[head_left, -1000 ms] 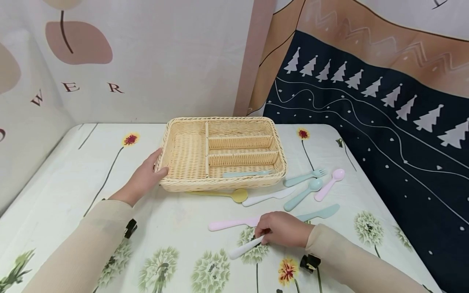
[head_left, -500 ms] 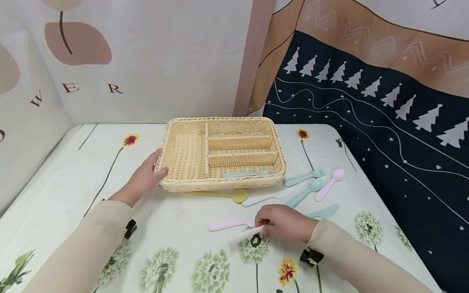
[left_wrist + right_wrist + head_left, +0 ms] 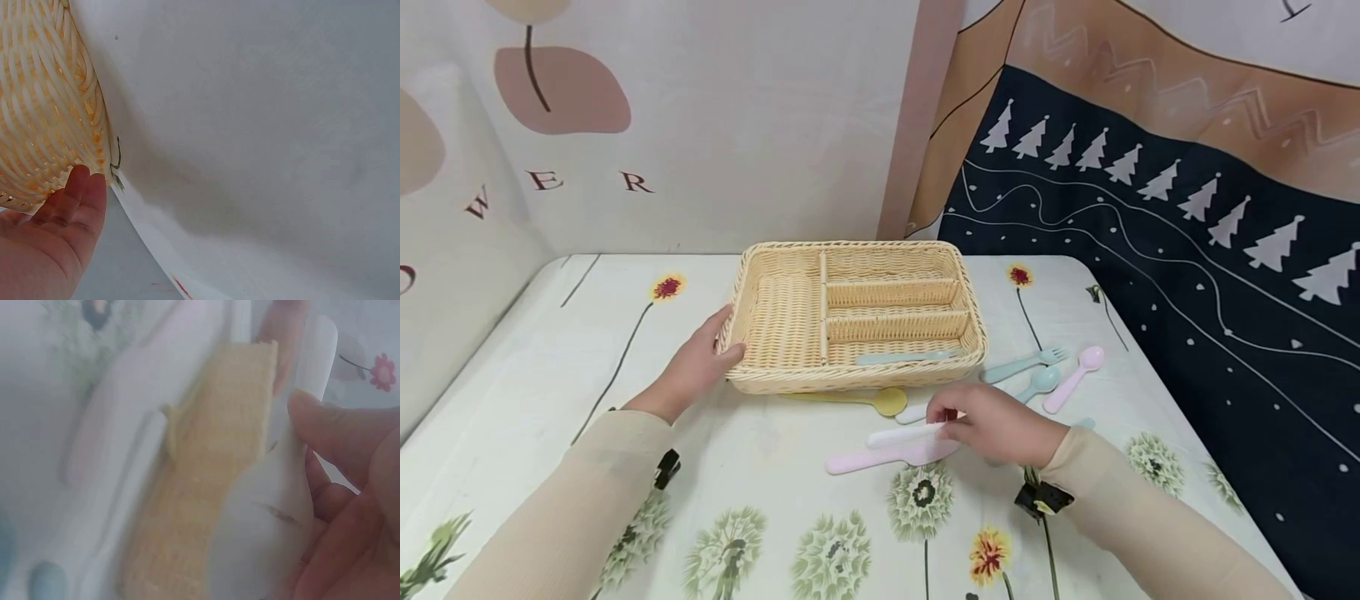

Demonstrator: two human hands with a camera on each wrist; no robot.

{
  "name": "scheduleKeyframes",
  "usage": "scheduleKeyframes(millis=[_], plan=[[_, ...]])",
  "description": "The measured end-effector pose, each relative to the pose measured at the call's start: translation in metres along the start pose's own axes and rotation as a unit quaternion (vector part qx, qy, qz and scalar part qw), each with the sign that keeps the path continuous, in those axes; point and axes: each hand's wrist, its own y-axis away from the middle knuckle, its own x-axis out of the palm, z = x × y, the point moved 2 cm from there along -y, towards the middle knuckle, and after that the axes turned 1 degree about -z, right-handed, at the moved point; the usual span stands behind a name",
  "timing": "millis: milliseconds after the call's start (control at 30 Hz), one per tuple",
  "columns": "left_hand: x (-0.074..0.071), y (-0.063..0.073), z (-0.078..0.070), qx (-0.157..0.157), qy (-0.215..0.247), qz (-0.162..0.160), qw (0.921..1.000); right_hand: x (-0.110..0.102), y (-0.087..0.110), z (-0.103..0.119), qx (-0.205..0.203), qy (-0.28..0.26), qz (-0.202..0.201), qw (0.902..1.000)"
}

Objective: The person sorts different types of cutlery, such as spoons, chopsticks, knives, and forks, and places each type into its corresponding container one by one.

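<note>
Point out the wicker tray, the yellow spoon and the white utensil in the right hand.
Wicker tray (image 3: 850, 382): head view, front wall.
Yellow spoon (image 3: 891, 402): head view, bowl.
White utensil (image 3: 901, 436): head view, handle.

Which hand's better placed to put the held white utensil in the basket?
Likely the right hand: it pinches the white utensil on the near side of the basket. The left hand grips the basket's left end and would probably have to let go.

1 basket (image 3: 856, 382) is showing 4 compartments (image 3: 786, 308) | 3 spoons (image 3: 890, 402) (image 3: 1045, 379) (image 3: 1072, 383), 1 fork (image 3: 1021, 365), 1 knife (image 3: 891, 457) are lying | 4 more utensils (image 3: 902, 357) (image 3: 902, 436) (image 3: 913, 413) (image 3: 1085, 423), kinds unclear, are showing
</note>
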Motion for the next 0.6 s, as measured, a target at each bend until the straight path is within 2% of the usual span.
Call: scheduleKeyframes(millis=[267,600], plan=[[-0.001,-0.001,0.002,-0.002,0.005,0.001,1.0000,-0.027,-0.010,0.006,0.012,-0.005,-0.051,0.9986],[0.002,0.002,0.002,-0.013,0.010,-0.005,0.9999,-0.053,-0.027,0.004,0.022,-0.020,-0.124,0.9919]])
